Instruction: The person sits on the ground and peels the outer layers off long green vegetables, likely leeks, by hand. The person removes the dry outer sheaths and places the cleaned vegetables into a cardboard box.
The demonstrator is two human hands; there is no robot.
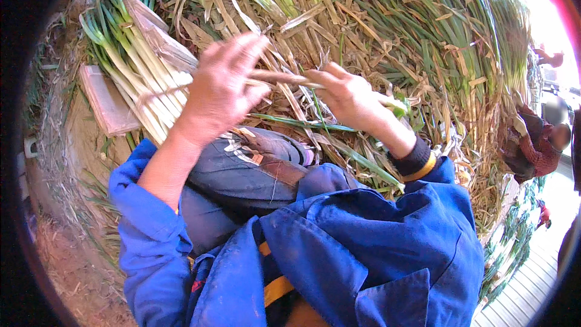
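Between my hands runs a slim leek or green onion stalk (283,77) with brown outer skin. My right hand (349,95) has its fingers closed around one end, with a pale tip and some green showing past the palm. Blurred by motion, my left hand (227,81) is at the stalk's other end with its fingers apart; whether it touches the stalk is unclear. Left of it lies a row of peeled white-stemmed leeks (145,72), green tops pointing up and away. A pinkish flat block (111,102) and a worn wooden-looking piece (156,36) are beside them.
Unpeeled leeks (417,13) lie in a large heap at the upper right. Dry husks (290,50) cover the ground ahead. A loose green leaf (367,168) is near my right sleeve. Another person (540,145) sits at the far right, with more leeks (510,240) below.
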